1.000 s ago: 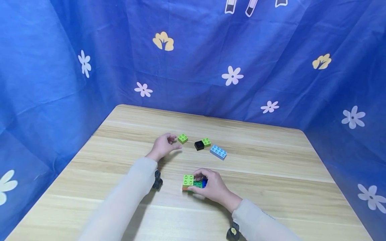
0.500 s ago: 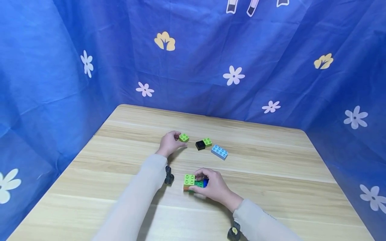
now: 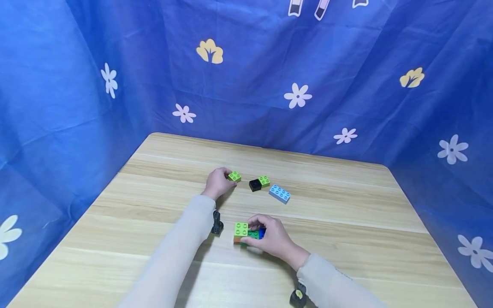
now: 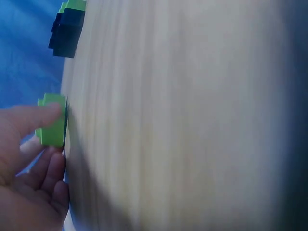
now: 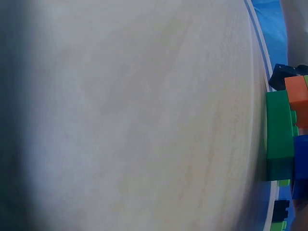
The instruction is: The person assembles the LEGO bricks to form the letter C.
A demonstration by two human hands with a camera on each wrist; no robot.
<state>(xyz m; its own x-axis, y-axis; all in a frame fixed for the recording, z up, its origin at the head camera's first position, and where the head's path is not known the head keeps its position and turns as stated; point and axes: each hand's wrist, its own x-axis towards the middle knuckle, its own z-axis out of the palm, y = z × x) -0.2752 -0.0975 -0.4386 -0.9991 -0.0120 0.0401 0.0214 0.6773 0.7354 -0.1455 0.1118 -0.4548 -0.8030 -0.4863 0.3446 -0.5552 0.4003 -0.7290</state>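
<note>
My left hand [image 3: 218, 184] pinches a lime toy building brick [image 3: 235, 176] toward the back of the table. In the left wrist view its thumb lies along one side of that brick [image 4: 54, 130], the fingers curled below. Nearer the front, my right hand [image 3: 274, 240] grips a small brick stack, thumb in front and fingers behind. A long green brick [image 5: 279, 144] forms its base; on that sit an orange brick [image 5: 296, 98] and a blue brick [image 5: 301, 163]. Another lime brick [image 3: 241, 228] tops the orange one. The hand covers part of the blue brick in the head view.
Right of the left hand lie a black brick [image 3: 255, 185] with a lime brick [image 3: 264, 180] against it, and a light blue brick [image 3: 279, 193]. Blue patterned cloth [image 3: 246, 85] hangs around the wooden table [image 3: 346, 214]. Black wrist devices [image 3: 217, 223] hang below both sleeves.
My left hand has moved right to the lime brick and closed its thumb and fingers on it. The right hand stays at the stack.
</note>
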